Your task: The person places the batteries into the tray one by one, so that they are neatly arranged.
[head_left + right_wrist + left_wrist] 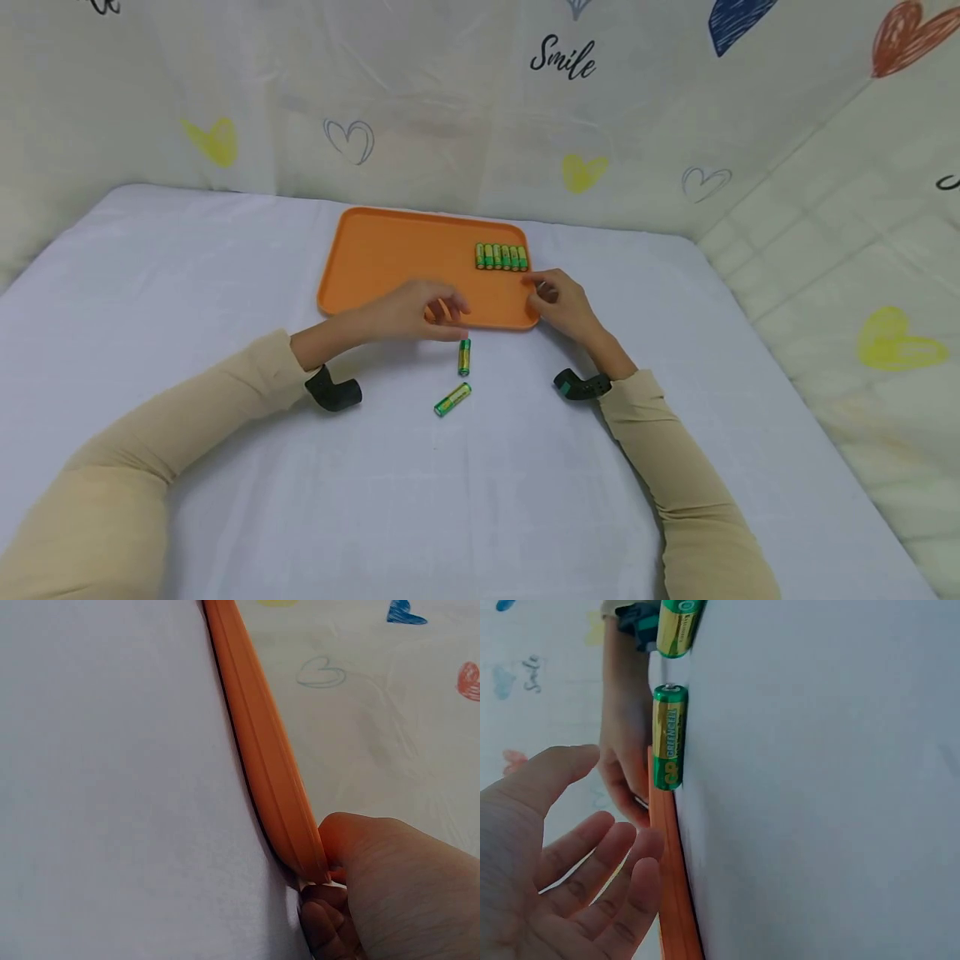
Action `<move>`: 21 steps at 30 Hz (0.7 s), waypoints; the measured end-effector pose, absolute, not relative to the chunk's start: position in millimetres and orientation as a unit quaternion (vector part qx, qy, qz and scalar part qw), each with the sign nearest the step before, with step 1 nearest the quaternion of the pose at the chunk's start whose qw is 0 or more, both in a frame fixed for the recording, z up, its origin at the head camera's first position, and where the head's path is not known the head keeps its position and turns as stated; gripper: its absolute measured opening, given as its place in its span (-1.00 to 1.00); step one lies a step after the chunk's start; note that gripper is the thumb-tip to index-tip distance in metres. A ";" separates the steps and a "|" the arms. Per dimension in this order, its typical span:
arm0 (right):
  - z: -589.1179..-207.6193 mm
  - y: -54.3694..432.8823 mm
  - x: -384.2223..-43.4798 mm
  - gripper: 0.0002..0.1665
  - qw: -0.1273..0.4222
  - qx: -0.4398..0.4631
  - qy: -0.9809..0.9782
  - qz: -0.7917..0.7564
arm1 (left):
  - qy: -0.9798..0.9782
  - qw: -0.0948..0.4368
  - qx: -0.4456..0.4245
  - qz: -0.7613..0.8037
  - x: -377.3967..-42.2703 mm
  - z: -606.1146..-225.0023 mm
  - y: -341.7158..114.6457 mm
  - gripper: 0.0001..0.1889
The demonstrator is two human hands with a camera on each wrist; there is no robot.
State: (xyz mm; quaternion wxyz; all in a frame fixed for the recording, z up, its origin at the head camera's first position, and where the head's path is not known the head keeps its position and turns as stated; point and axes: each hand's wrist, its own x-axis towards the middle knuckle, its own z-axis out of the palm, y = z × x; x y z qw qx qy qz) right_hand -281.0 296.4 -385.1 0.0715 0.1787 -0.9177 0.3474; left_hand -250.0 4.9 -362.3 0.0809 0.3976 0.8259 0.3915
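My left hand (416, 310) hovers over the front of the orange tray (405, 250), fingers loosely bent and holding nothing. Beyond its thumb, a green and gold AA battery (464, 357) lies on the white cloth, pointing toward the tray. In the left wrist view this battery (670, 736) is apart from the fingers (641, 885). A second battery (452, 400) lies slanted nearer to me. With thumb and curled fingers, my right hand (566, 307) grips the tray's rim at the front right corner; some fingertips are hidden. Several batteries (502, 257) stand side by side in the tray's back right part.
White cloth (450, 508) covers the table around the tray. Behind the tray hangs a pale sheet (450, 108) printed with hearts and words. Each wrist carries a black camera, one on the left (333, 392) and one on the right (582, 385).
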 end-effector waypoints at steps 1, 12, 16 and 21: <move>-385.2 296.5 -281.2 -0.59 0.072 0.179 -0.918 0.347 | 0.826 0.080 0.403 0.386 -248.2 -363.3 4.4 -0.60; -387.6 297.4 -282.5 -0.60 0.076 0.180 -0.916 0.349 | 0.830 0.099 0.430 0.342 -239.2 -374.7 3.7 -0.49; -387.1 297.0 -281.5 -0.59 0.072 0.176 -0.917 0.351 | 0.855 0.089 0.415 0.298 -234.7 -374.9 7.5 -0.47; -385.1 296.4 -281.8 -0.60 0.071 0.177 -0.919 0.344 | 0.873 0.085 0.396 0.271 -230.2 -373.0 11.1 -0.40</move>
